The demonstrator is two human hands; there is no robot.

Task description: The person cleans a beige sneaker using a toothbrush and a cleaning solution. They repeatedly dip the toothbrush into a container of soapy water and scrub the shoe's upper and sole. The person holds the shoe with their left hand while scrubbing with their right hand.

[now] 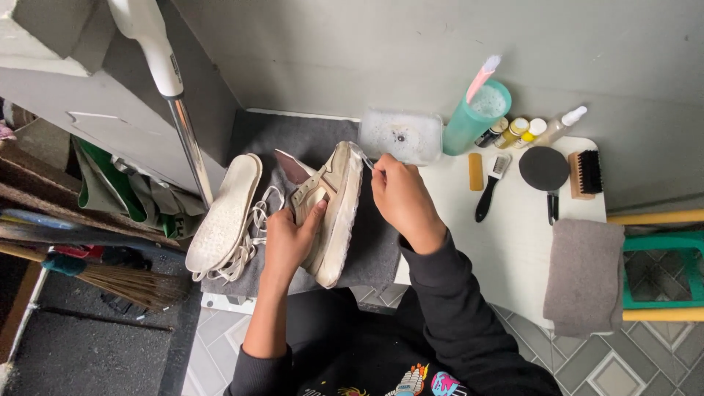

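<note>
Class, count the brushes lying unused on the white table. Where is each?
3: a black-handled brush beside the yellow block, a round black brush at centre, and a wooden brush with black bristles on the right. Others may be hidden.

Bare white tabletop [513, 242] between the right hand [400, 198] and grey folded cloth [585, 275]: open passage. Far edge crowded: soapy tray [402, 136], teal cup [477, 117], small bottles [517, 130], black-handled brush [490, 187], round black pad [544, 169]. Left side blocked by insole [224, 213], laces [253, 227], metal pole [187, 139].
</note>
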